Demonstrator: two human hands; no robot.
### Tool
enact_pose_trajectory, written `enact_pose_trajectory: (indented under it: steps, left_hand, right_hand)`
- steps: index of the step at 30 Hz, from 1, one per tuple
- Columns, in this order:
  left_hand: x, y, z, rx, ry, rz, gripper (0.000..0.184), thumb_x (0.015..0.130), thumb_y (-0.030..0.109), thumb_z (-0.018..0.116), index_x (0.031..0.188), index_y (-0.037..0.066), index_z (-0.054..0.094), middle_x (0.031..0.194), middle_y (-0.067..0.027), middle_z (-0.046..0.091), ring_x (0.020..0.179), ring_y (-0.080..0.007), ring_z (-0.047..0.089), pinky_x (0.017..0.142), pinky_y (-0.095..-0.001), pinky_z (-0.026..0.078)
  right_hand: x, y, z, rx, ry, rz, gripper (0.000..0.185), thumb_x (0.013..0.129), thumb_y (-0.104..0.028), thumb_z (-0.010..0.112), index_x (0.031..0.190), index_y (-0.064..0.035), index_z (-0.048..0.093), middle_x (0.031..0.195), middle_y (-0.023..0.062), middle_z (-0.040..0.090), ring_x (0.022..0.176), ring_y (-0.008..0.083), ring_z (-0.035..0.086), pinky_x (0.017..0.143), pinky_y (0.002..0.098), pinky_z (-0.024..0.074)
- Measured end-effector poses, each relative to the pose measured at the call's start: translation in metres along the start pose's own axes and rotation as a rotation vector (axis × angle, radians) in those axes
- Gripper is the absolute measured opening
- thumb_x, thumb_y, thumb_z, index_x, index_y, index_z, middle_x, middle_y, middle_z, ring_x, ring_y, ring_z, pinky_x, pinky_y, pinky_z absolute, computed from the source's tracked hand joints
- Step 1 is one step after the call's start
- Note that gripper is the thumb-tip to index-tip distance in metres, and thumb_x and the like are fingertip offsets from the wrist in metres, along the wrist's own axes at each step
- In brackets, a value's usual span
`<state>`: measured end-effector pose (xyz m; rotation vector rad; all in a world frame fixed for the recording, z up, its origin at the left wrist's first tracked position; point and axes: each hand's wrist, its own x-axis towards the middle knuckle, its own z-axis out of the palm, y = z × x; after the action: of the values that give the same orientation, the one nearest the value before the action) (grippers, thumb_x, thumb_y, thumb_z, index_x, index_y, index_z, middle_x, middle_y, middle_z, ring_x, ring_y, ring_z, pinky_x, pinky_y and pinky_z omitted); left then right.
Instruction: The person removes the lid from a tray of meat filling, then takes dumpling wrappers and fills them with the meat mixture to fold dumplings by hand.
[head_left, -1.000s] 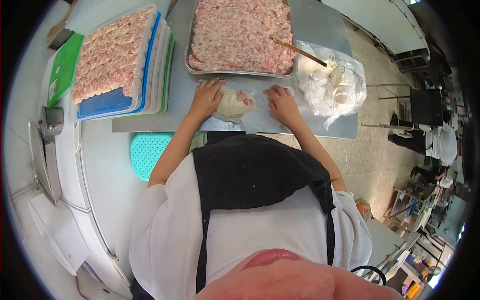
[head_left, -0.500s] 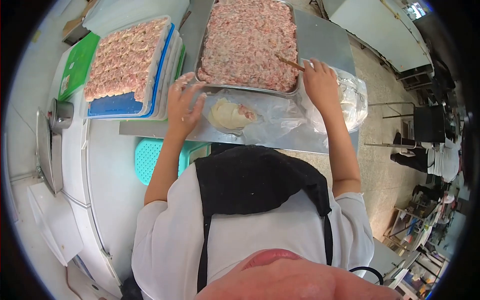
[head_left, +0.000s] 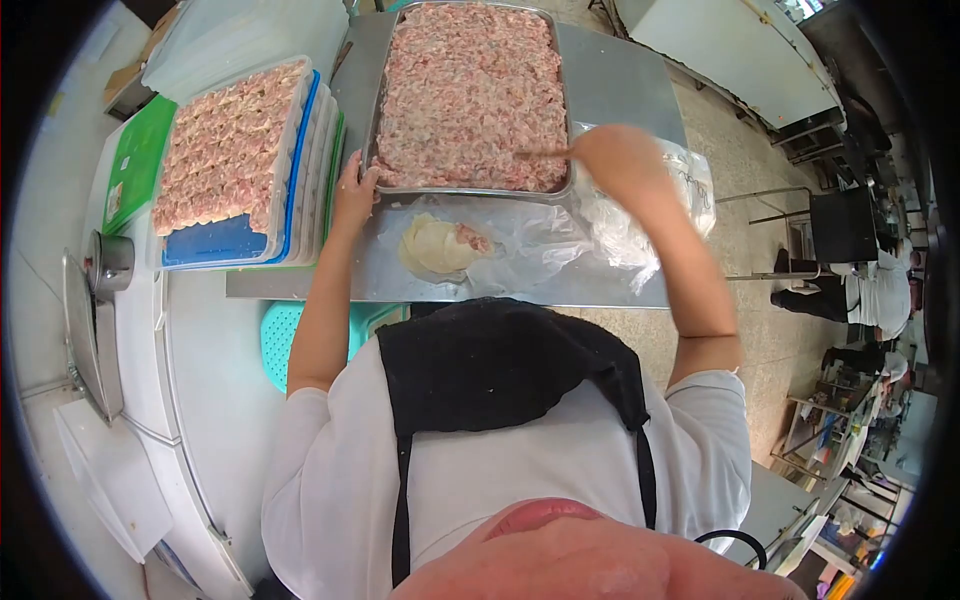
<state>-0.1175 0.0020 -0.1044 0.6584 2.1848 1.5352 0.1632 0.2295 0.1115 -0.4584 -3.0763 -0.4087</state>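
Observation:
A metal tray (head_left: 375,150) full of pink minced filling lies on the steel table. My right hand (head_left: 620,165), blurred by motion, is closed around a wooden stick (head_left: 540,154) whose far end meets the filling near the tray's right side. At the tray's lower left corner, my left hand (head_left: 355,193) rests against the rim with its fingers apart, holding nothing. Below the tray lies a stack of pale round wrappers (head_left: 430,246) with a dab of filling (head_left: 472,238) at its right end, on clear plastic.
Stacked containers (head_left: 205,245) with rows of filled pieces stand at the left. A plastic bag (head_left: 625,230) with white contents lies on the right of the steel table (head_left: 620,75). A teal perforated basket (head_left: 280,345) is below the table edge. Another person (head_left: 875,300) is far right.
My right hand has gone from the table to the stick, taken hold of it and moved over the tray. My left hand has left the wrappers for the tray's corner.

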Motion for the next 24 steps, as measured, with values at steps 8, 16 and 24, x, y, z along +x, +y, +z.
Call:
enact_pose_trajectory:
  steps: [8, 16, 24]
  left_hand:
    - [0.032, -0.017, 0.008, 0.408, 0.247, 0.386, 0.045, 0.093, 0.024, 0.057, 0.132, 0.002, 0.053, 0.116, -0.0224, 0.065, 0.097, -0.0337, 0.066, 0.084, -0.0394, 0.051]
    - [0.010, 0.005, 0.006, 0.272, 0.146, 0.146, 0.043, 0.091, 0.024, 0.057, 0.128, 0.001, 0.057, 0.120, -0.0232, 0.063, 0.112, -0.0378, 0.060, 0.095, -0.0409, 0.047]
    - [0.006, -0.002, 0.006, 0.188, 0.152, 0.210, 0.043, 0.092, 0.022, 0.057, 0.129, 0.001, 0.056, 0.122, -0.0225, 0.062, 0.113, -0.0353, 0.061, 0.095, -0.0388, 0.047]
  right_hand:
    - [0.026, -0.052, 0.105, 0.192, 0.125, -0.011, 0.015, 0.079, -0.011, 0.058, 0.071, -0.0049, 0.068, 0.074, 0.0160, 0.067, 0.073, 0.0316, 0.069, 0.063, 0.0436, 0.0543]
    - [0.037, -0.004, -0.026, -0.019, -0.061, -0.067, 0.014, 0.081, -0.014, 0.058, 0.074, -0.0063, 0.068, 0.076, 0.0146, 0.068, 0.076, 0.0319, 0.068, 0.061, 0.0440, 0.0524]
    - [0.109, -0.032, 0.075, 0.111, 0.005, 0.043, 0.016, 0.082, -0.013, 0.057, 0.075, -0.0068, 0.069, 0.079, 0.0138, 0.069, 0.076, 0.0321, 0.069, 0.063, 0.0434, 0.0556]
